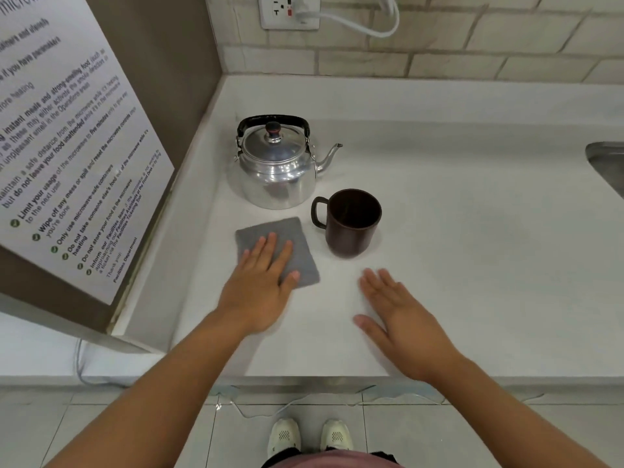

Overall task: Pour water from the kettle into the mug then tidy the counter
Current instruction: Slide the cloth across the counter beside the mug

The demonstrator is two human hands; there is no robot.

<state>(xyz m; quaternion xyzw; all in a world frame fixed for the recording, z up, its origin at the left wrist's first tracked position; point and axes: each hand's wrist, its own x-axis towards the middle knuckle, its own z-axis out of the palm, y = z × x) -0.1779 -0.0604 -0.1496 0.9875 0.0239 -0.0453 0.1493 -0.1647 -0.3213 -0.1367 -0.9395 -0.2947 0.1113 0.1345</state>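
Note:
A shiny metal kettle (278, 167) with a black handle stands on the white counter (456, 231), lid on, spout pointing right. Just in front and to its right stands a dark brown mug (351, 224), handle to the left; I cannot tell whether it holds water. A flat grey cloth (270, 231) lies in front of the kettle. My left hand (261, 282) rests flat on the cloth's near half, fingers spread. My right hand (401, 319) lies open over bare counter in front of the mug, holding nothing.
A brown panel with a printed notice (67, 157) rises along the left. A sink edge (607, 163) shows at far right. A wall socket (288, 10) with a white cable sits on the tiled wall behind. The counter's front edge is near my wrists.

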